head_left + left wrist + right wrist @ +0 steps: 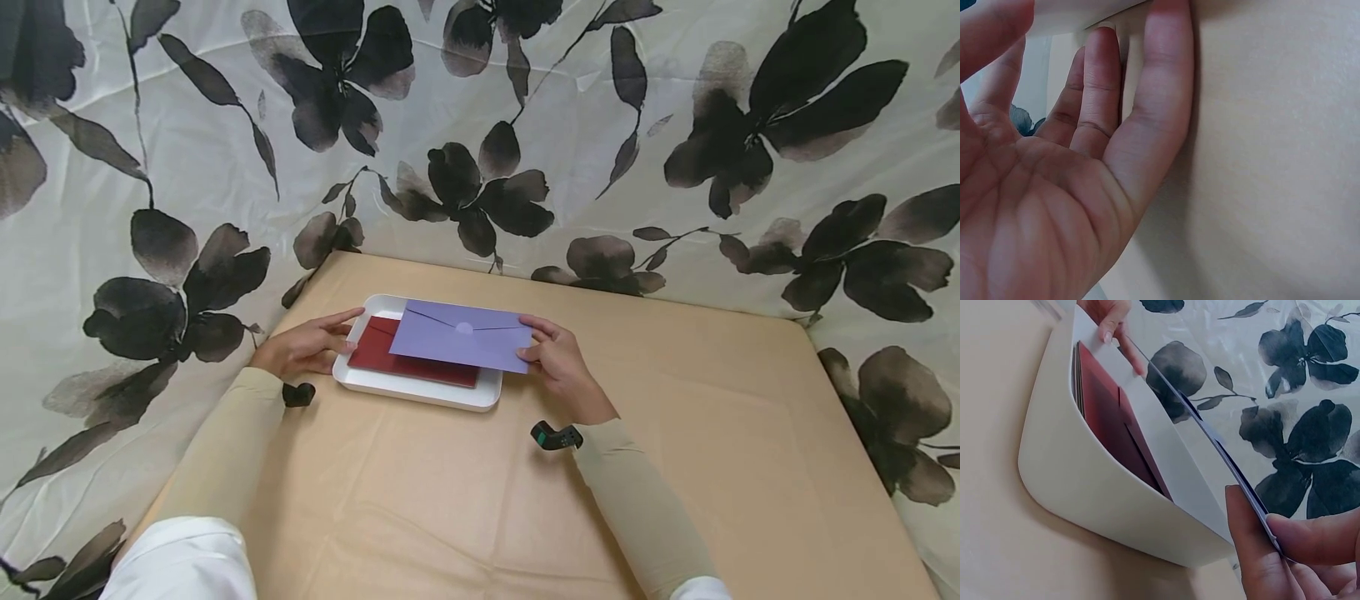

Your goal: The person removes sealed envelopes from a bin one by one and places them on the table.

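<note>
A purple envelope (457,337) with a round seal hangs over a white tray (416,387), pinched at its right edge between the thumb and fingers of my right hand (561,367). The right wrist view shows this envelope (1229,464) edge-on, raised clear of the tray. Inside the tray lies a red envelope (412,367), with the edges of other flat pieces under it. My left hand (303,346) grips the tray's left end, thumb over the rim. In the left wrist view its fingers (1102,87) reach along the tray's outer side, close to the table.
A tan cloth (675,433) covers the table. Behind and beside it hangs a white curtain (585,150) with dark flowers. Each wrist carries a small black device, such as the one (557,436) on the right.
</note>
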Demonstrator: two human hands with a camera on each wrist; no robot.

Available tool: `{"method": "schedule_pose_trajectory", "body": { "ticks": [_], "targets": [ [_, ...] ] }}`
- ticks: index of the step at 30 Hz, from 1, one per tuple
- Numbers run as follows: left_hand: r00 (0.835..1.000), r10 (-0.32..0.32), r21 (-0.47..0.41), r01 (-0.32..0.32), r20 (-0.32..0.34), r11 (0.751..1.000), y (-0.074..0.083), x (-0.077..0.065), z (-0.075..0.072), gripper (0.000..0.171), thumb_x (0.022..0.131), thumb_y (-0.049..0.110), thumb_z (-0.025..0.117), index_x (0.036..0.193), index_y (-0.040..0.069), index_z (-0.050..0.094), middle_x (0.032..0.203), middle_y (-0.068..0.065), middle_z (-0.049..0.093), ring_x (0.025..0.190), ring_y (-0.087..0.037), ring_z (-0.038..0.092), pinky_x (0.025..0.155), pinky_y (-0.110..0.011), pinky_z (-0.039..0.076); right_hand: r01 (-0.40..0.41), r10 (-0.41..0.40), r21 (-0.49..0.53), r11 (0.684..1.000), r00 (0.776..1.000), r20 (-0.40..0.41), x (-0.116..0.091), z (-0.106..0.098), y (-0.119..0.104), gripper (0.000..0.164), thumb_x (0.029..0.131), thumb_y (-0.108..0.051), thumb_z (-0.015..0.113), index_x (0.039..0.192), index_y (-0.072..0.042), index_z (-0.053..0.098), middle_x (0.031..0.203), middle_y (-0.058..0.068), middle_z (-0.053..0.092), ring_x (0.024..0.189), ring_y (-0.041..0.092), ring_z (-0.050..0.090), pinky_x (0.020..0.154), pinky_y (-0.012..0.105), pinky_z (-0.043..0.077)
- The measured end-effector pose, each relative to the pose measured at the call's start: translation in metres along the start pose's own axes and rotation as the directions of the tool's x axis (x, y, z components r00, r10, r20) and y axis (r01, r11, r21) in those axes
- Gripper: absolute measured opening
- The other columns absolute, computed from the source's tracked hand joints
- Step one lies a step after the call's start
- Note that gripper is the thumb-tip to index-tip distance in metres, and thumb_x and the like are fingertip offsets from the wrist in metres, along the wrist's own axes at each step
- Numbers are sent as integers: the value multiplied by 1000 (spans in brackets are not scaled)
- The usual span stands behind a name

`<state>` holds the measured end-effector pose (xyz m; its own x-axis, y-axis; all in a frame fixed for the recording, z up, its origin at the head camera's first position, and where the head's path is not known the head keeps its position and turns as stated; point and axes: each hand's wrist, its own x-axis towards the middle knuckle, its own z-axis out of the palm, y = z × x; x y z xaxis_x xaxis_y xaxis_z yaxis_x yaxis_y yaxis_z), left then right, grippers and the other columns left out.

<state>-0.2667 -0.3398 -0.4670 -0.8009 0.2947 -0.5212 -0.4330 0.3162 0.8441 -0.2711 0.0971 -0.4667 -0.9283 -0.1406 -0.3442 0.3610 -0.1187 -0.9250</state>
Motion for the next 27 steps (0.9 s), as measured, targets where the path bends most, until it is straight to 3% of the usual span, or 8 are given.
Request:
{"method": "schedule_pose_trajectory", "body": {
  "ticks": [10, 19, 27],
  "targets": [
    [1000, 7, -2, -7, 8, 1000, -3, 4, 1, 87, 102, 10, 63, 167, 39, 12, 176, -15, 2, 150, -42, 36, 105, -45, 56, -4, 4, -18, 1000, 1000, -5, -1, -9, 0, 68, 90, 20, 59, 149, -14, 57, 153, 13, 57, 95, 15, 68, 73, 25, 62],
    [999, -7, 7, 7, -33, 1000, 0, 1, -1, 86, 102, 11, 63, 167, 40, 15, 175, -14, 10, 141, -36, 48, 101, -46, 58, -15, 15, -51, 999, 1000, -13, -2, -14, -2, 68, 92, 18, 59, 150, -18, 57, 153, 10, 58, 101, 17, 65, 73, 23, 60],
    [1000, -9, 24, 10, -23, 1000, 0, 4, 0, 86, 102, 12, 63, 167, 40, 13, 176, -14, 4, 148, -40, 40, 104, -46, 56, -4, 4, -48, 999, 1000, -7, -4, -22, -3, 66, 93, 17, 58, 151, -15, 56, 154, 13, 56, 92, 13, 65, 68, 22, 57]
  ]
}}
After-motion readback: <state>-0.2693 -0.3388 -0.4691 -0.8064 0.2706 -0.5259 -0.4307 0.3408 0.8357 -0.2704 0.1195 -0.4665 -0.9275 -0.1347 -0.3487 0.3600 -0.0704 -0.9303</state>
